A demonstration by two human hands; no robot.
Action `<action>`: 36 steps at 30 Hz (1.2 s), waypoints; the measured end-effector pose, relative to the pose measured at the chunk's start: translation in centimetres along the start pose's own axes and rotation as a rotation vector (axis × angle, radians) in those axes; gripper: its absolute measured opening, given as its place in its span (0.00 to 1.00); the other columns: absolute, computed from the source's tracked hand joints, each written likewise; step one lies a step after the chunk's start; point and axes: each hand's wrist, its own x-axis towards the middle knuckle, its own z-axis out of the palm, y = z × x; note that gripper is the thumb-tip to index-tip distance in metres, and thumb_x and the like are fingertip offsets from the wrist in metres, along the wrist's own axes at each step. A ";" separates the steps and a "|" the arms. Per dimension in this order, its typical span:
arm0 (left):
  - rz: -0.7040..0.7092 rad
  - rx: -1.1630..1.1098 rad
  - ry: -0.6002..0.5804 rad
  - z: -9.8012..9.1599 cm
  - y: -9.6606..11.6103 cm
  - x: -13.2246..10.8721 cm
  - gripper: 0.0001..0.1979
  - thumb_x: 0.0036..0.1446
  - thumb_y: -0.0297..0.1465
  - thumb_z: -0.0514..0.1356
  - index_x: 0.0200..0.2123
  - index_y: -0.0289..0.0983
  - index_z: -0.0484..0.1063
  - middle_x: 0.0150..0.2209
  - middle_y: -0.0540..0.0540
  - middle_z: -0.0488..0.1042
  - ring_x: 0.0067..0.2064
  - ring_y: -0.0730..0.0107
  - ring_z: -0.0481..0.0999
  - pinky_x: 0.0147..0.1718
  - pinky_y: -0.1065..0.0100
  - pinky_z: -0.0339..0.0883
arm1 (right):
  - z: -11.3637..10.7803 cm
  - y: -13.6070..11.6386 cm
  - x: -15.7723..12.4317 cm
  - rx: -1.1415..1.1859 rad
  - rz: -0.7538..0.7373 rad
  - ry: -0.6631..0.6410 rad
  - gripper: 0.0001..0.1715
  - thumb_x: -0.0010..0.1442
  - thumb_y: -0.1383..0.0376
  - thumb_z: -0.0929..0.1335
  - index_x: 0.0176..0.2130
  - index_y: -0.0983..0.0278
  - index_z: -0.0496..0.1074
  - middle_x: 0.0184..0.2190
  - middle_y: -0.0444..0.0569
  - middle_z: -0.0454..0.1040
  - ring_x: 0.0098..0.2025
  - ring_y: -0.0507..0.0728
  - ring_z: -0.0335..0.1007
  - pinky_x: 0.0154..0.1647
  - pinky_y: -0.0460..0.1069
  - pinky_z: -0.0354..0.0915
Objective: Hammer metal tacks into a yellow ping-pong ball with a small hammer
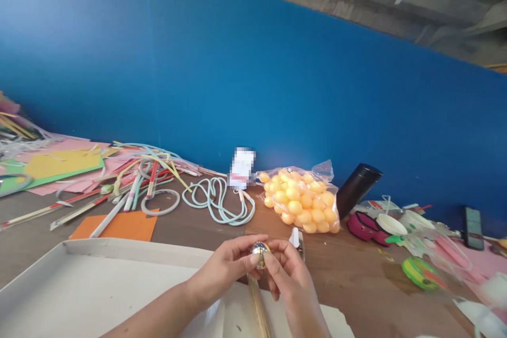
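Note:
A small shiny silver ball is pinched between the fingers of both hands, above a shallow white tray. My left hand grips it from the left, thumb and fingers closed on its side. From the right, my right hand holds it with thumb and forefinger, the other fingers curled below. Under the hands a wooden stick runs toward me over the white tray. Just behind my right hand is a small container with a white piece, partly hidden.
Behind the hands lie a transparent bag of orange balls, a pale blue lanyard with a badge and a black bottle. Coloured paper and sticks crowd the left. A green tape measure-like item and phone are right. A blue wall stands behind.

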 end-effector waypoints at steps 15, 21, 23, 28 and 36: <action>0.038 -0.463 -0.062 -0.1 0.5 0.2 0.17 0.58 0.30 0.54 0.51 0.34 0.65 0.38 0.40 0.71 0.34 0.70 0.73 0.32 0.70 0.65 | -0.4 0.3 -0.3 0.087 -0.018 0.170 0.16 0.61 0.53 0.60 0.40 0.62 0.65 0.21 0.38 0.63 0.17 0.45 0.52 0.15 0.41 0.48; 0.036 -0.461 -0.005 -0.2 0.6 0.4 0.15 0.58 0.31 0.54 0.48 0.33 0.67 0.40 0.40 0.71 0.31 0.74 0.71 0.29 0.72 0.65 | -0.7 1.0 -0.2 -0.064 0.035 0.103 0.18 0.60 0.52 0.61 0.31 0.63 0.63 0.20 0.38 0.63 0.16 0.45 0.51 0.15 0.41 0.50; 0.032 -0.461 0.009 -0.2 0.6 0.4 0.15 0.58 0.31 0.55 0.48 0.33 0.67 0.38 0.41 0.71 0.30 0.75 0.71 0.29 0.73 0.64 | -0.5 0.9 -0.3 -0.103 0.031 0.085 0.19 0.60 0.51 0.60 0.30 0.64 0.63 0.20 0.39 0.63 0.16 0.45 0.51 0.15 0.41 0.49; 0.018 -0.452 0.036 -0.2 0.7 0.5 0.15 0.57 0.31 0.56 0.47 0.32 0.67 0.40 0.39 0.71 0.29 0.76 0.70 0.27 0.73 0.63 | 0.1 0.5 -0.3 -0.176 0.046 0.056 0.20 0.59 0.51 0.61 0.29 0.64 0.64 0.19 0.39 0.62 0.15 0.45 0.51 0.14 0.41 0.49; 0.038 -0.397 0.060 -0.2 0.7 0.6 0.15 0.55 0.31 0.58 0.46 0.33 0.68 0.43 0.38 0.71 0.30 0.75 0.72 0.27 0.73 0.65 | 0.2 2.1 -0.7 -0.943 -0.042 -0.013 0.12 0.50 0.60 0.66 0.36 0.61 0.69 0.31 0.47 0.71 0.29 0.56 0.69 0.28 0.47 0.62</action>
